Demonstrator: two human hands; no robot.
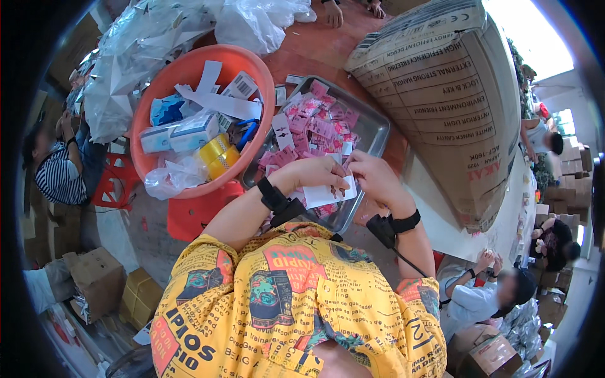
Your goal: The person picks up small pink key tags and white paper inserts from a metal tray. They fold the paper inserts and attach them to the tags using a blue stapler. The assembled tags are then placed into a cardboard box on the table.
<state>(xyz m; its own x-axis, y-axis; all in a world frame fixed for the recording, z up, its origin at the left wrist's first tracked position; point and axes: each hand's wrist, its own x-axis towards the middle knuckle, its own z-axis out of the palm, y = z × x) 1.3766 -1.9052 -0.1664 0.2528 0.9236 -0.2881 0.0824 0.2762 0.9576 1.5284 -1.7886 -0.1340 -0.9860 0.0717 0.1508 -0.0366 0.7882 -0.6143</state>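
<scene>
Over the near end of a metal tray (376,120), my left hand (318,171) and my right hand (373,178) meet at a small white card (320,196). The left fingers are closed on the card's upper edge, and the right fingers pinch at its right corner. Small brownish shapes show on the card; I cannot make out whether they are holes or prints. Beneath and beyond my hands, the tray holds a heap of small pink printed packets (321,128). A white strip with dark shapes (282,130) lies on the heap's left side.
Left of the tray, an orange basin (268,94) holds small boxes, paper strips and yellow tape rolls (218,156). A red stool (189,217) is below it. A large carton (441,113) leans at the right. Clear plastic bags (252,25) lie far left; other people sit around.
</scene>
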